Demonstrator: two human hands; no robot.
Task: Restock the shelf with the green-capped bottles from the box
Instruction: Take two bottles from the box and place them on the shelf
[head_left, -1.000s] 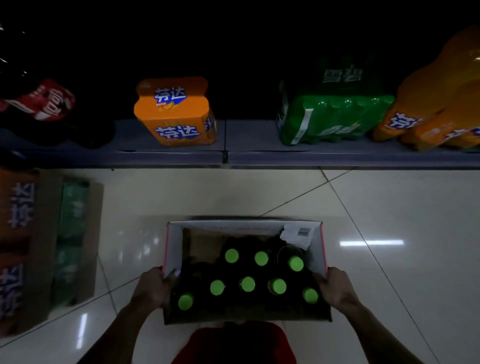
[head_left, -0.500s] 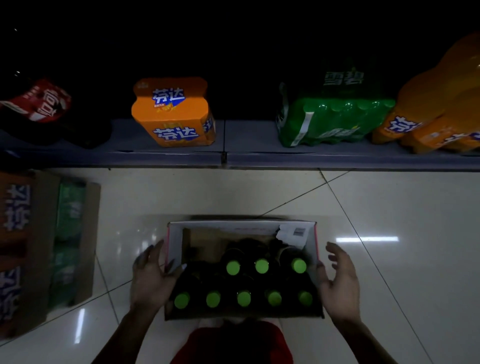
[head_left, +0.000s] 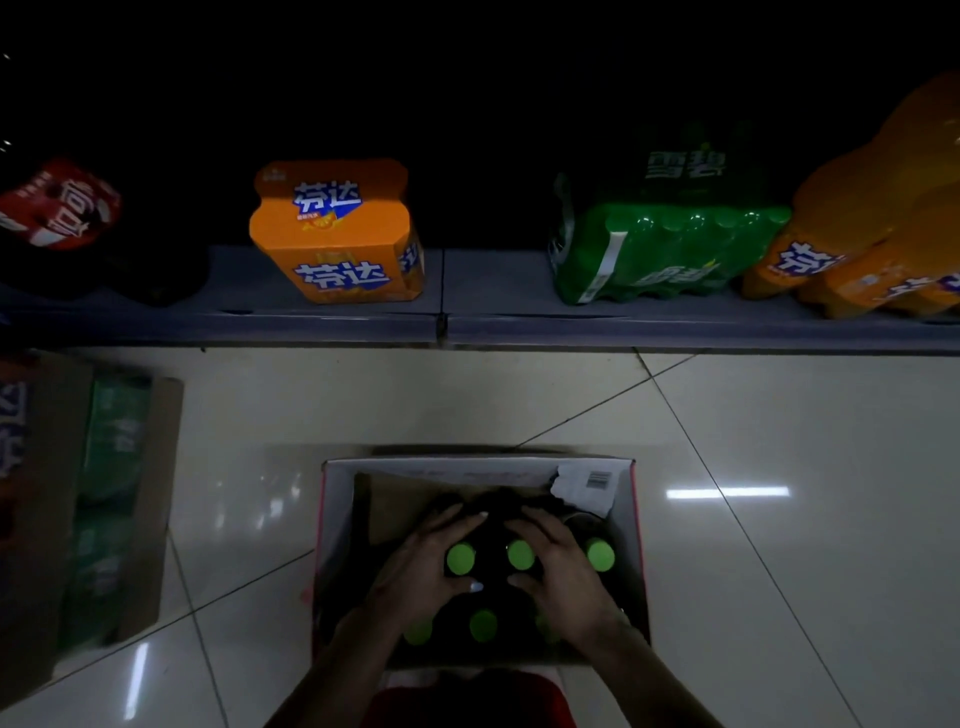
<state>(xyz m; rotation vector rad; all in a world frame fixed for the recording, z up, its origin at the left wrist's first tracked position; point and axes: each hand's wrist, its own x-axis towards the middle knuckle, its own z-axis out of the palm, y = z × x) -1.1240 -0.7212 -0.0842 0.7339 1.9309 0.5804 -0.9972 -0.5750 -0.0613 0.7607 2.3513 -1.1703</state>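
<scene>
An open cardboard box sits on the tiled floor in front of me, holding several dark bottles with bright green caps. My left hand curls around the neck of one green-capped bottle in the back row. My right hand wraps the neighbouring green-capped bottle. A third cap shows at the right, and more caps in the front row lie partly under my wrists. The low shelf runs across above the box.
On the shelf stand a red cola pack, an orange Fanta pack, a green Sprite pack and large orange bottles. Bare shelf shows between the orange and green packs. A cardboard carton of packs stands at the left.
Both hands left the outer sides of the box and moved inside it, closing around two back-row bottle necks. The box has settled on the floor.
</scene>
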